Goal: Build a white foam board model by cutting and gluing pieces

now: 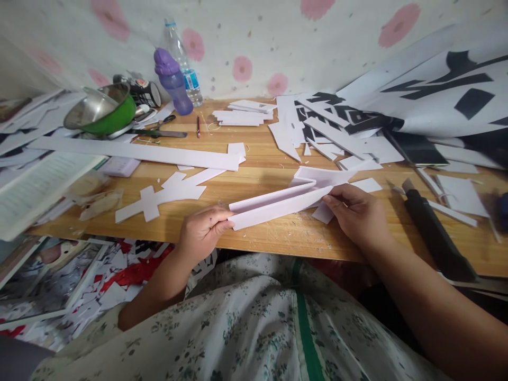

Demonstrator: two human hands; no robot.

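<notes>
Between my two hands is a white foam-board piece (278, 207) with raised side walls, shaped like a long narrow trough with a bend at its right part. My left hand (204, 228) pinches its left end between thumb and fingers. At the other side, my right hand (355, 214) grips the near wall close to the bend, thumb in front. The piece is held just over the table's front edge, slightly tilted. A flat white cut-out shape (162, 196) lies beyond my left hand. Behind it rests a long white strip (138, 152).
A black-handled cutter (434, 233) lies on the wooden table (257, 143) at right. White and black scraps (329, 127) pile up behind. A green bowl (115, 114), a purple bottle (172, 82) and a clear bottle (190, 79) stand at the back left. Scraps (119, 280) fill the space below left.
</notes>
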